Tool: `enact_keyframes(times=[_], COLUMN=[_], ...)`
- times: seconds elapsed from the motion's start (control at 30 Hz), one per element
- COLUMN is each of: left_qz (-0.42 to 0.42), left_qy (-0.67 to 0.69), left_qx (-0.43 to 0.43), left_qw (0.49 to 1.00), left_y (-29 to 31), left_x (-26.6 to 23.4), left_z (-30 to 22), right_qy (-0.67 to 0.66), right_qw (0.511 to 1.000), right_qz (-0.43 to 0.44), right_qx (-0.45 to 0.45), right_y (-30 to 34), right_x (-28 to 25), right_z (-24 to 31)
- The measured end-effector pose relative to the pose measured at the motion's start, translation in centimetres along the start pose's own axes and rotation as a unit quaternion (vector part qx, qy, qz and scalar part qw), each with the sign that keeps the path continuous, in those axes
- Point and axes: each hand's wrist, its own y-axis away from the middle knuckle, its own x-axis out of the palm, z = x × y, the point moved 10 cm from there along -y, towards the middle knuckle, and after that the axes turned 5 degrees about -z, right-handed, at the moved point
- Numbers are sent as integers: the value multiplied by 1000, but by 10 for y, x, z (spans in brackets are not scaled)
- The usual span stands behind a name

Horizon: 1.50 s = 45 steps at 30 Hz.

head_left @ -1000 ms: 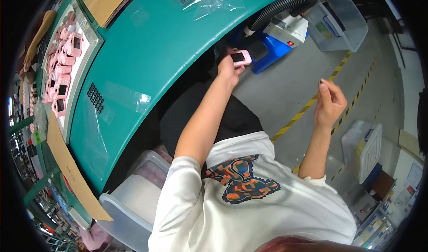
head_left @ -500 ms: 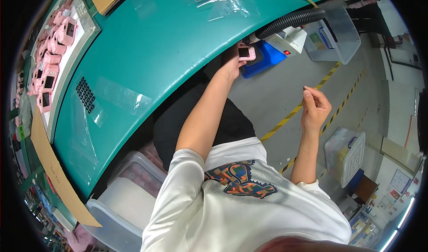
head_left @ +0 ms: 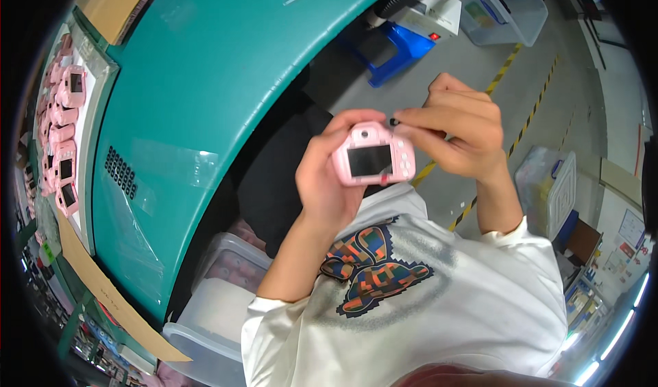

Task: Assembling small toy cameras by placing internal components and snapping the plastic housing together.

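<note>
In my left hand (head_left: 325, 171) is a pink toy camera (head_left: 370, 159), its dark screen and white buttons turned up toward me. The fingers wrap round its left side and top. My right hand (head_left: 460, 128) pinches a tiny black piece (head_left: 394, 122) between thumb and forefinger. That piece is close to the camera's upper right corner; whether it touches cannot be made out. On the green table, to the left, lies a clear sheet with rows of small black pieces (head_left: 120, 172).
Several more pink cameras (head_left: 66, 161) lie on a white tray at the far left. The green table (head_left: 192, 79) curves along my left. Beyond my hands are a blue stool (head_left: 401, 51), a white box (head_left: 439, 14) and a clear bin (head_left: 510, 17). Another bin (head_left: 199, 349) stands below the table.
My left hand has brought the pink camera back from beside the table edge to in front of my chest. My right hand has moved in to the camera with the small black piece.
</note>
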Motion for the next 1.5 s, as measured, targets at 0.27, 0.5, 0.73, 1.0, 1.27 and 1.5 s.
enact_keyframes(times=[0.27, 0.5, 0.73, 1.0, 1.27, 1.5], left_qz=[61, 75, 70, 7, 4, -10], left_qy=[-91, -110, -121, -204, -244, -217], left_qx=[109, 129, 128, 166, 194, 269], left_qw=[988, 983, 982, 965, 950, 939], left_y=[55, 67, 73, 78, 79, 81], left_x=[28, 37, 41, 40, 34, 28], left_z=[-30, -32, -30, -36, -43, -57], right_qy=[-20, 18, 54, 91, 84, 41], right_qw=[995, 984, 975, 962, 969, 991], right_qz=[37, 32, 93, 122, 115, 74], right_qx=[-94, -173, -193, -228, -203, -101], right_y=[-20, -20, -21, -20, -20, -25], right_x=[8, 14, 17, 20, 25, 21], right_z=[66, 90, 101, 110, 111, 94])
